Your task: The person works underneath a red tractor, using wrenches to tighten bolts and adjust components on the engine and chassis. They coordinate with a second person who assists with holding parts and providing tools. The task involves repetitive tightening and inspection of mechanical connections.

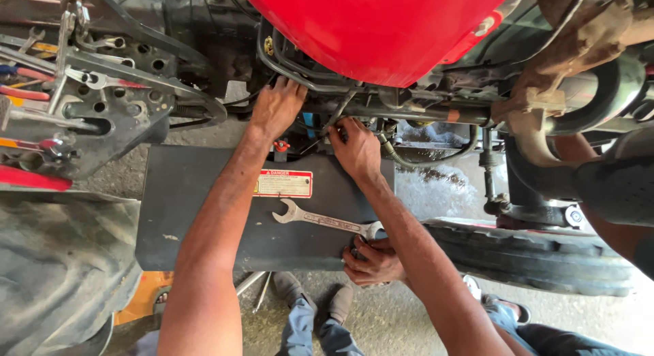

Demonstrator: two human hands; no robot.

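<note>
The left hand [276,107] lies flat, fingers spread and empty, braced on the dark pipes [300,73] under the red tank [381,29]. At its three o'clock the right hand [355,148] is curled around a slim dark tool or rod [338,114] that angles up into the linkage; whether it grips tightly I cannot tell. The step looks like working a fitting below the tank, one hand steadying, the other on the tool. The next move seems to call for a firm seat on the fitting, which is hidden.

At the right hand's six o'clock an open-ended spanner [327,221] lies loose on the black battery box [197,213], well apart from both hands. Another person's hand [373,262] touches the spanner's far end.
</note>
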